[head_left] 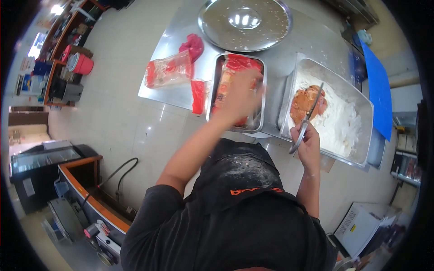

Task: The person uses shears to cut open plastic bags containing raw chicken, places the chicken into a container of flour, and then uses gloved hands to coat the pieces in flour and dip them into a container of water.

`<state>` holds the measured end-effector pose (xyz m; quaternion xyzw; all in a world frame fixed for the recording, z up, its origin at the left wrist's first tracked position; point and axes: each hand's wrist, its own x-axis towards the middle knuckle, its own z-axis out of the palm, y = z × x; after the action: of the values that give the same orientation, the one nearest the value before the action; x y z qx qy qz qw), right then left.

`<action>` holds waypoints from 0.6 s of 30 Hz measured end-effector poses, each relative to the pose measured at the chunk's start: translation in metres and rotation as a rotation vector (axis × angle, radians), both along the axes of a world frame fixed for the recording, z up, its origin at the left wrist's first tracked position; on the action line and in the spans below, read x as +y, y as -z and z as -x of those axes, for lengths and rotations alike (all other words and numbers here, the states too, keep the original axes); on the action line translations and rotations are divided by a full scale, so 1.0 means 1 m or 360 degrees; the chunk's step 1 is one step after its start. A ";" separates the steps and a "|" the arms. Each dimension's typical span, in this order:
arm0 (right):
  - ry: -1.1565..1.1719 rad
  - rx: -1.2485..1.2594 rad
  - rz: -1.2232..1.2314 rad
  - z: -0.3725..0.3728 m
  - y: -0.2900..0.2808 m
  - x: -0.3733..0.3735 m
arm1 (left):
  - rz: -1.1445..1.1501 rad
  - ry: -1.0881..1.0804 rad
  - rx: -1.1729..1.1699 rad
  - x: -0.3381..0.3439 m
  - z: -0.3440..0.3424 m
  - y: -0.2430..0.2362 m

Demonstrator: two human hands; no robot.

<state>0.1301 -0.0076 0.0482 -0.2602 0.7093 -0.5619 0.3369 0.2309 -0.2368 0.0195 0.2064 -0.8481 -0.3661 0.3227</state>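
Note:
My right hand (309,143) is closed round the handle of grey metal scissors (313,107), whose blades point away from me. The blades pass over a reddish-brown, wet-looking mass (299,105), perhaps seasoned meat. That mass lies on white powder (344,121) in a deep metal pan (368,135). Motion smears my left hand (242,97) above a smaller metal tray (263,113), so its fingers cannot be made out. In this tray are red-and-clear plastic packages (237,62), partly covered by my left hand.
Left of the tray, another red-and-clear package (169,70) lies beside a pink cloth (193,47). A large round metal lid (246,34) rests at the far side of the steel table (282,61). Beyond the pan stands a blue board (379,90).

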 end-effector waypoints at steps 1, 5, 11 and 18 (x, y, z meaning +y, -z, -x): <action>-0.0065 -0.0054 -0.0019 0.000 -0.004 0.006 | 0.0237 -0.0093 -0.0060 -0.029 0.011 0.013; -0.0148 -0.0082 -0.0005 0.001 -0.014 0.017 | 0.1301 0.0881 -0.0700 -0.094 0.072 0.063; 0.0068 -0.0073 0.0025 0.006 -0.009 0.059 | 0.1873 0.1010 -0.0975 -0.115 0.122 0.090; 0.0178 -0.0029 -0.0153 0.005 -0.003 0.080 | 0.1389 0.0825 -0.1417 -0.128 0.135 0.103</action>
<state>0.1248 0.0721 0.0515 -0.1986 0.7458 -0.5474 0.3234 0.0960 -0.3646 -0.0840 -0.0217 -0.9925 0.0643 -0.1019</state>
